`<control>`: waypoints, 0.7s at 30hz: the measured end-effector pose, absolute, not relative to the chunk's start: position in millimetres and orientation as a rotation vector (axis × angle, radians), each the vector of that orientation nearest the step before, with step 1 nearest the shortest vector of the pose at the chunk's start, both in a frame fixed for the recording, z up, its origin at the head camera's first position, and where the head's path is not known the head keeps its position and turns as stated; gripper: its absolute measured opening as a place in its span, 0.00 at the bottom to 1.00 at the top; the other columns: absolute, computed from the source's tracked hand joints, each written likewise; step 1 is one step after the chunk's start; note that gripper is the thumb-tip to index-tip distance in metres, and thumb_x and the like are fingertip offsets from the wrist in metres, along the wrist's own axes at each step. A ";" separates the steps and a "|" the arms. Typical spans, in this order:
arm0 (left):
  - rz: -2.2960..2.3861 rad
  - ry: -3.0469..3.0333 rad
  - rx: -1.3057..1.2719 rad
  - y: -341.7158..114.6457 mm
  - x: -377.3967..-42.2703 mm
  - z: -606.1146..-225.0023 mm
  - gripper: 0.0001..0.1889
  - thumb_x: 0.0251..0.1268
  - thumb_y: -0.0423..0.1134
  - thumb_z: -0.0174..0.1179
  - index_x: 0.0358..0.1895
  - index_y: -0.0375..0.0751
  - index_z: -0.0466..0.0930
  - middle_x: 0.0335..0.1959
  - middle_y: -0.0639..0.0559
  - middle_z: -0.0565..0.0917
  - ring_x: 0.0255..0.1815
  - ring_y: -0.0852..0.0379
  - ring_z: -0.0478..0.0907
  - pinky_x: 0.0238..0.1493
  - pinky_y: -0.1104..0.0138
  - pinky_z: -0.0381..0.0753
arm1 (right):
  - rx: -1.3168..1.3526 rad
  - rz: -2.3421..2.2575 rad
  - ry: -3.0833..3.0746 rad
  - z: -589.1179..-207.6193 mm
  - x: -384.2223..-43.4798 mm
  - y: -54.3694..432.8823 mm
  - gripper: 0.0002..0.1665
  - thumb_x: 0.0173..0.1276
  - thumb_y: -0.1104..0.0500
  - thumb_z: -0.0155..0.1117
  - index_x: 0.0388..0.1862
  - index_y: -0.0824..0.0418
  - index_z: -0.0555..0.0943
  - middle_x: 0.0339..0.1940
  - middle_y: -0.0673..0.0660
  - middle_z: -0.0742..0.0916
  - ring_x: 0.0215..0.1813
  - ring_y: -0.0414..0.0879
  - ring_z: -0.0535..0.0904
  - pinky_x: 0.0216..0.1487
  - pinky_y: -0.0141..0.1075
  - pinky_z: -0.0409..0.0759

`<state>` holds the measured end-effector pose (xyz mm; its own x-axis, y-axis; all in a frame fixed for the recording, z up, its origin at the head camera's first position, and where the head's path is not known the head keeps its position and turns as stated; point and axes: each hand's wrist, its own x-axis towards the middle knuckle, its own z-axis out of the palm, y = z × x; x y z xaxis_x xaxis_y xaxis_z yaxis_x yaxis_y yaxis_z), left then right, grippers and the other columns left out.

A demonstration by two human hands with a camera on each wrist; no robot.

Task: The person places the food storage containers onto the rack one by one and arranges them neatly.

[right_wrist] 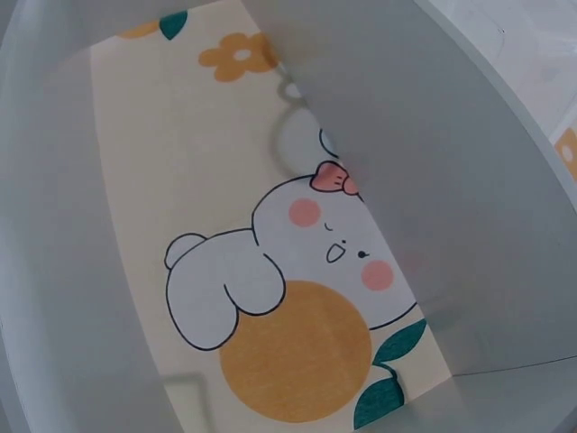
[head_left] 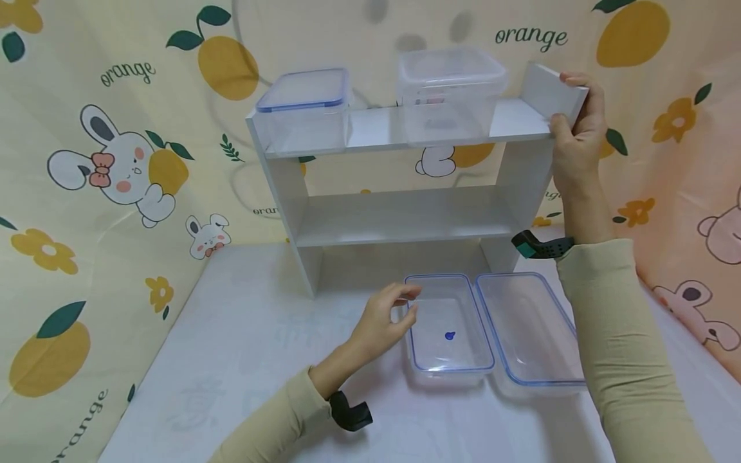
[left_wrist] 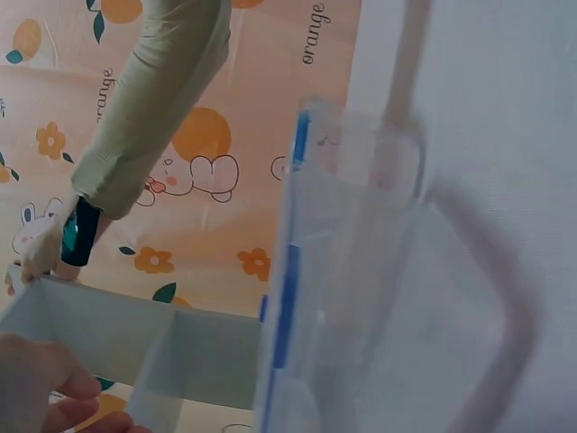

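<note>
My right hand [head_left: 581,138] grips the raised right end panel [head_left: 552,96] of a white shelf unit [head_left: 399,215], thumb in front and fingers over the edge. Low over the table, my left hand [head_left: 379,325] is beside a clear plastic food container [head_left: 448,347] with a blue rim, thumb and fingers apart and slightly bent, holding nothing. The left wrist view shows that hand [left_wrist: 45,383] at the lower left and a blurred clear container [left_wrist: 361,234] near it. In the right wrist view only the shelf's grey-white boards [right_wrist: 451,171] appear; the hand is hidden there.
A second blue-rimmed container [head_left: 532,321] stands right of the first on the white table [head_left: 231,386]. On the top board are a blue-lidded clear container [head_left: 307,119] and a taller clear one [head_left: 451,96]. Printed cloth [head_left: 202,148] hangs behind.
</note>
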<state>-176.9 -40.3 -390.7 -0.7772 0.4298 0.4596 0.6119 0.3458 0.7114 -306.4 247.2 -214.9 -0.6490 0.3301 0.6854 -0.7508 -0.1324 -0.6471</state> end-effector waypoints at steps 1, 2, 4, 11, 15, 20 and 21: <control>-1.422 -2.408 -0.941 -40.9 -176.7 -392.5 0.15 0.63 0.28 0.56 0.53 0.28 0.76 0.48 0.35 0.82 0.51 0.45 0.80 0.55 0.60 0.83 | 0.502 1.863 -1.390 -215.4 -307.4 247.2 0.25 0.63 0.78 0.45 0.52 0.56 0.73 0.65 0.53 0.74 0.68 0.47 0.66 0.77 0.35 0.62; -1.439 -2.405 -0.934 -41.6 -176.4 -394.4 0.15 0.64 0.28 0.56 0.53 0.28 0.76 0.48 0.35 0.82 0.51 0.45 0.80 0.55 0.60 0.83 | 0.506 1.864 -1.383 -215.9 -308.2 247.1 0.25 0.63 0.78 0.45 0.52 0.56 0.73 0.65 0.53 0.74 0.67 0.48 0.66 0.76 0.35 0.62; -1.467 -2.398 -0.916 -43.0 -175.9 -397.9 0.15 0.64 0.28 0.56 0.52 0.27 0.76 0.48 0.35 0.82 0.50 0.45 0.81 0.55 0.59 0.83 | 0.515 1.858 -1.377 -216.6 -309.5 247.0 0.25 0.63 0.78 0.45 0.52 0.57 0.73 0.65 0.54 0.74 0.67 0.48 0.66 0.76 0.35 0.63; -1.533 -2.385 -0.851 -48.1 -175.0 -409.2 0.14 0.63 0.26 0.56 0.51 0.28 0.76 0.47 0.36 0.83 0.48 0.45 0.82 0.53 0.59 0.84 | 0.520 1.842 -1.383 -215.8 -310.5 247.6 0.25 0.62 0.78 0.45 0.53 0.57 0.73 0.66 0.54 0.73 0.67 0.48 0.66 0.76 0.35 0.63; -1.571 -2.422 -0.814 -50.5 -174.5 -415.2 0.13 0.64 0.27 0.55 0.51 0.28 0.77 0.46 0.36 0.83 0.49 0.45 0.82 0.53 0.60 0.84 | 0.514 1.858 -1.378 -215.3 -310.5 247.6 0.25 0.62 0.78 0.45 0.52 0.57 0.73 0.65 0.53 0.74 0.67 0.47 0.66 0.76 0.35 0.63; -1.635 -2.449 -0.768 -52.4 -175.2 -424.4 0.12 0.65 0.28 0.55 0.50 0.27 0.77 0.45 0.35 0.84 0.47 0.44 0.82 0.51 0.64 0.85 | 0.515 1.871 -1.367 -215.5 -310.3 247.2 0.25 0.62 0.79 0.45 0.52 0.57 0.72 0.65 0.53 0.74 0.67 0.47 0.66 0.76 0.34 0.63; -1.661 -2.447 -0.752 -52.5 -175.6 -426.2 0.12 0.65 0.28 0.55 0.50 0.27 0.77 0.45 0.35 0.84 0.47 0.43 0.82 0.51 0.64 0.85 | 0.517 1.871 -1.365 -215.5 -310.4 247.3 0.25 0.62 0.79 0.45 0.52 0.57 0.72 0.65 0.54 0.74 0.67 0.47 0.66 0.76 0.34 0.63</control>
<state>-175.6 -52.5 -426.2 -0.8748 0.3451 0.3400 0.4434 0.2877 0.8489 -310.4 247.3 -215.5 -0.6373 0.3328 0.6950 -0.7634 -0.1498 -0.6283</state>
